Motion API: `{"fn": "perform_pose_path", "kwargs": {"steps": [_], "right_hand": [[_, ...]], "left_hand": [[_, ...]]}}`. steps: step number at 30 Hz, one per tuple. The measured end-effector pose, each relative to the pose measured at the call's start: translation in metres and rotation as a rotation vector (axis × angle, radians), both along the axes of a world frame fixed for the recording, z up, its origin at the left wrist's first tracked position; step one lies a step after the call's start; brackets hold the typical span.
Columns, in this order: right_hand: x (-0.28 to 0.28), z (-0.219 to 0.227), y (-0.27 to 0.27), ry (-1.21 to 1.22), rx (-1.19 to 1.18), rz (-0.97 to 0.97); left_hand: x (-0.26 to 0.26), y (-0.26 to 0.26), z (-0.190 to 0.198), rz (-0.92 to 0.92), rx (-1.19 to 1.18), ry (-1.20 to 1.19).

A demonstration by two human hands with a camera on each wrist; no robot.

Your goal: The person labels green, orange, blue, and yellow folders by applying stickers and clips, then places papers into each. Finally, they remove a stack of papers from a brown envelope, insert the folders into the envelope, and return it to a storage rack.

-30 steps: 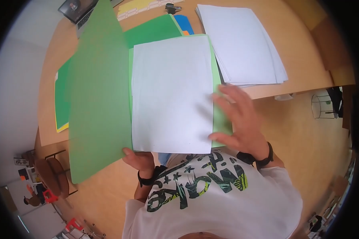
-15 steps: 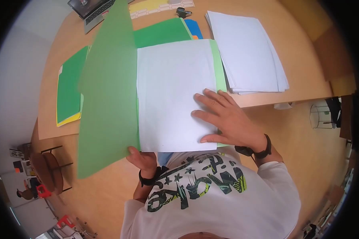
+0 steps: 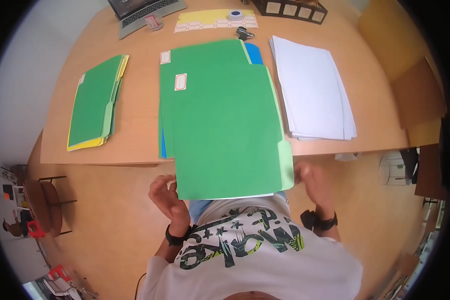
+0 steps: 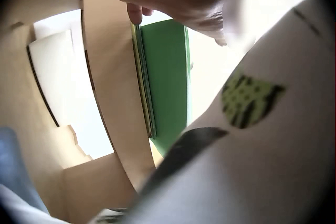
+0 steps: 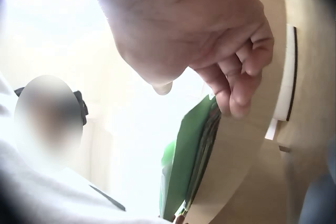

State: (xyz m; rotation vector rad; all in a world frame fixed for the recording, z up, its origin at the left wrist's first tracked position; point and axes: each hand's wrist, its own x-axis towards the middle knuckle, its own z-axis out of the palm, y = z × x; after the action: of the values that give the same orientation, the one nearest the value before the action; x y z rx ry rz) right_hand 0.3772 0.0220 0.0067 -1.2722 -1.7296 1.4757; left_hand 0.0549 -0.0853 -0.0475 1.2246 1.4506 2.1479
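A green folder (image 3: 225, 135) with a small white label and a pale green side tab lies closed, its lower part reaching past the table's front edge. White paper (image 3: 245, 196) shows in a thin strip along its lower edge. My left hand (image 3: 169, 199) is at the folder's lower left edge, fingers loosely bent and fingertips right at the side. On the other side my right hand (image 3: 315, 185), a little blurred, has relaxed, bent fingers close to the tab. Beneath and behind this folder is another labelled green folder (image 3: 205, 50), with a blue one (image 3: 254, 53) showing under it.
At the left lies a pile of green and yellow folders (image 3: 92, 107). A stack of white sheets (image 3: 315, 90) is to the right. Along the back are a laptop (image 3: 150, 12), yellow label sheets (image 3: 200, 19), a tape roll (image 3: 235, 15), a black clip (image 3: 244, 33) and a dark box (image 3: 292, 11).
The raised green cover has come down to the right over the white paper. My right hand has left the paper and moved to the folder's right edge; my left hand has shifted to its left side.
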Motion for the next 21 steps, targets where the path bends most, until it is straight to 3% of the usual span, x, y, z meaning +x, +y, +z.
{"fn": "perform_pose_path", "kwargs": {"steps": [1, 4, 7, 10, 13, 16, 20, 21], "right_hand": [[-0.001, -0.006, -0.005, 0.083, -0.069, 0.037], [-0.016, -0.012, -0.015, 0.304, -0.252, 0.145], [-0.034, -0.007, -0.015, 0.428, -0.371, 0.231], [-0.047, -0.008, -0.011, 0.46, -0.441, 0.342], [-0.057, -0.007, -0.006, 0.463, -0.436, 0.507], [-0.061, -0.012, -0.006, 0.493, -0.457, 0.545], [-0.057, -0.036, 0.005, 0.408, -0.306, 0.701], [-0.061, -0.036, 0.006, 0.419, -0.307, 0.695]], "left_hand": [[-0.007, -0.008, -0.007, -0.069, -0.024, -0.093], [-0.016, -0.029, -0.018, -0.428, -0.564, -0.414], [-0.003, -0.024, -0.009, -0.937, -0.496, -0.355], [0.015, -0.011, 0.007, -0.949, -0.429, -0.238], [0.022, -0.01, 0.021, -0.778, -0.521, -0.396], [0.021, -0.015, 0.026, -0.707, -0.473, -0.426], [-0.016, -0.023, 0.047, -0.483, -0.296, -0.221], [-0.041, -0.027, 0.041, -0.337, -0.282, -0.106]]}}
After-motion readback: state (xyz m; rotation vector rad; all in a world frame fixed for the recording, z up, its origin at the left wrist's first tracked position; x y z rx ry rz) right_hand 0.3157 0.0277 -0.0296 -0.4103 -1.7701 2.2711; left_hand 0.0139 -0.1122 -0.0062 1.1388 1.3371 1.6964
